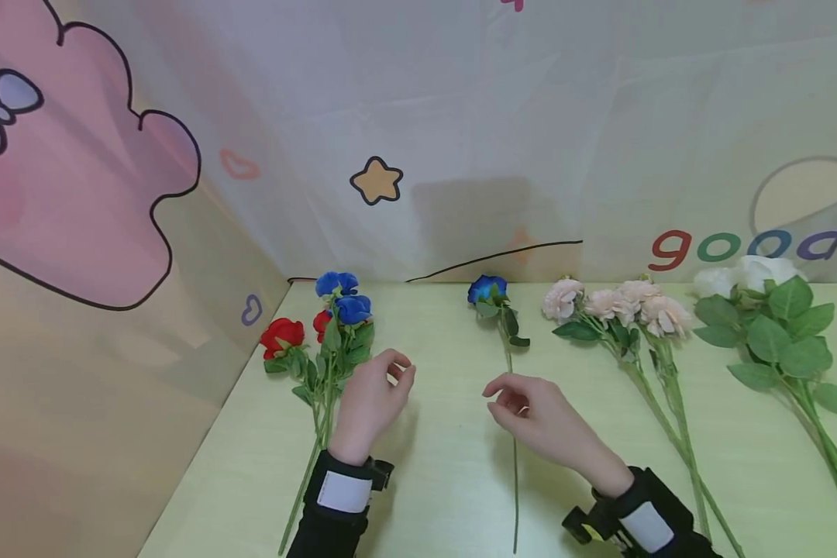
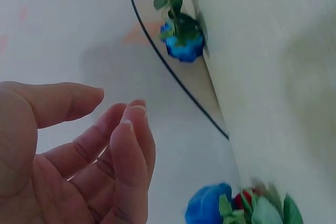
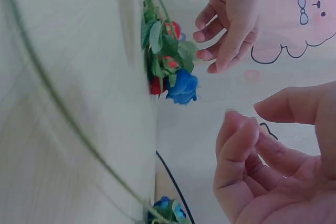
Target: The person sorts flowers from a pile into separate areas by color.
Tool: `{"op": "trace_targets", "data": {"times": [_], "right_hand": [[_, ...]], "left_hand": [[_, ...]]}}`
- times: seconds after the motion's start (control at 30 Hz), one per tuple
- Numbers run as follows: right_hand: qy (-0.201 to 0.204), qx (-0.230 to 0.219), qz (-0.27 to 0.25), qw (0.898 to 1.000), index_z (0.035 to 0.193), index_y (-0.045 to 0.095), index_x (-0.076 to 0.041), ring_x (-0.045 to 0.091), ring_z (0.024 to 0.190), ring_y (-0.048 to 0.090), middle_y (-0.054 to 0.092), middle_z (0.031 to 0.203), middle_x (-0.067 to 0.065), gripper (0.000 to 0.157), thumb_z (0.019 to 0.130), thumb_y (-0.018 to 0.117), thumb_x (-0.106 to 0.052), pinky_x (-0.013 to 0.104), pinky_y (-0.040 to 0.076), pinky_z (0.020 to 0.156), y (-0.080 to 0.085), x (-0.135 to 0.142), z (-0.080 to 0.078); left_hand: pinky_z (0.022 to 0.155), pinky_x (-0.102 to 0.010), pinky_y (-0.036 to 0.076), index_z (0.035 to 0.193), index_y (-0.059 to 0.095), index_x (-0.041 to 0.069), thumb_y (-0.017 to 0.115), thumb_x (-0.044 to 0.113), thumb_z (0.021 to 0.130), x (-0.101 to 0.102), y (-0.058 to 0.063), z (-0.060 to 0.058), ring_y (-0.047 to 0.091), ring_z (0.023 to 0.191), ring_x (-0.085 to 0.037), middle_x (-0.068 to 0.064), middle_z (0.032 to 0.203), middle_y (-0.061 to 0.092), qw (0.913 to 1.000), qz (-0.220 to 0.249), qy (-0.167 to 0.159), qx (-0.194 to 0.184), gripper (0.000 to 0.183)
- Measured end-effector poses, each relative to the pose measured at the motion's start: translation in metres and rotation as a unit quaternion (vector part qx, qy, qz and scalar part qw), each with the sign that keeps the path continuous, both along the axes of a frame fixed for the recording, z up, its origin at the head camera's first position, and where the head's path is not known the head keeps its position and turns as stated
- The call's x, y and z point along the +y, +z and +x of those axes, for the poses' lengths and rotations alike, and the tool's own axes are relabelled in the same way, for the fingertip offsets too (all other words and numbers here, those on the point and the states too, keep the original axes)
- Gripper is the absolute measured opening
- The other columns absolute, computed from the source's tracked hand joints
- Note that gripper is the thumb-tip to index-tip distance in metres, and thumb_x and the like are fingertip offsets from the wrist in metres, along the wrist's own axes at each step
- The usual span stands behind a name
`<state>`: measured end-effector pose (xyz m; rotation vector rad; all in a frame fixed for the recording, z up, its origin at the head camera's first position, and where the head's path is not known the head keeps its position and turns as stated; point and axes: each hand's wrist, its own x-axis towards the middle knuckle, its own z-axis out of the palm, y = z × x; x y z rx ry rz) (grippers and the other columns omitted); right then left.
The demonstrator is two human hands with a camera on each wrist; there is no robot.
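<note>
Both hands hover above the table with loosely bent fingers and hold nothing. The left hand is beside a bunch of red roses and blue roses, partly covering its stems in the head view. Over the stem of a single blue rose is the right hand; its fingers look apart from the stem. In the left wrist view, a gap shows between the thumb and fingers of the left hand. The right hand shows a small gap between thumb and forefinger in the right wrist view.
Pale pink flowers with long stems lie right of the single rose. Farther right are white roses with large green leaves. The pale table ends at a printed backdrop behind and at the left.
</note>
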<state>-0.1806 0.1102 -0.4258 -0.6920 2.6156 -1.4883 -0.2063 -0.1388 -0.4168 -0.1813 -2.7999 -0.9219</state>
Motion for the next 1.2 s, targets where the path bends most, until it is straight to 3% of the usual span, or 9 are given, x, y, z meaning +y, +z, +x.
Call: {"op": "trace_targets", "data": {"times": [0.33, 0.6, 0.83, 1.2], "right_hand": [[0.018, -0.068, -0.104, 0.992, 0.111, 0.066, 0.0, 0.012, 0.069, 0.064, 0.068, 0.083, 0.011, 0.017, 0.096, 0.062, -0.005, 0.024, 0.054, 0.066, 0.006, -0.031, -0.009], [0.021, -0.165, -0.192, 0.967, 0.12, 0.061, 0.005, 0.016, 0.073, 0.064, 0.066, 0.083, 0.002, 0.024, 0.099, 0.056, -0.005, 0.023, 0.056, 0.072, 0.009, -0.06, -0.015], [0.037, -0.21, -0.224, 0.951, 0.125, 0.058, 0.005, 0.013, 0.076, 0.064, 0.067, 0.085, -0.002, 0.027, 0.101, 0.053, -0.008, 0.022, 0.056, 0.074, 0.006, -0.076, -0.017], [0.064, -0.217, -0.223, 0.948, 0.124, 0.058, 0.005, 0.011, 0.075, 0.063, 0.066, 0.084, -0.003, 0.027, 0.101, 0.053, -0.007, 0.022, 0.055, 0.073, 0.003, -0.08, -0.016]], "left_hand": [[0.048, -0.025, 0.04, 0.102, 0.072, 0.004, 0.067, 0.019, 0.095, -0.039, 0.007, 0.001, 0.053, 0.054, -0.016, -0.01, 0.08, 0.072, 0.9953, -0.029, 0.092, -0.006, 0.018], [0.045, -0.026, 0.036, 0.102, 0.068, 0.0, 0.065, 0.02, 0.095, -0.069, 0.009, 0.002, 0.053, 0.053, -0.019, -0.01, 0.072, 0.066, 0.9835, -0.068, 0.164, -0.036, 0.022], [0.052, -0.032, 0.047, 0.108, 0.067, -0.002, 0.065, 0.022, 0.095, -0.083, 0.004, -0.001, 0.063, 0.066, -0.026, -0.015, 0.085, 0.071, 0.9769, -0.07, 0.177, -0.097, 0.028], [0.055, -0.031, 0.046, 0.107, 0.07, -0.003, 0.065, 0.022, 0.094, -0.097, -0.004, -0.003, 0.063, 0.071, -0.025, -0.018, 0.099, 0.074, 0.9724, -0.058, 0.15, -0.169, 0.029]]}}
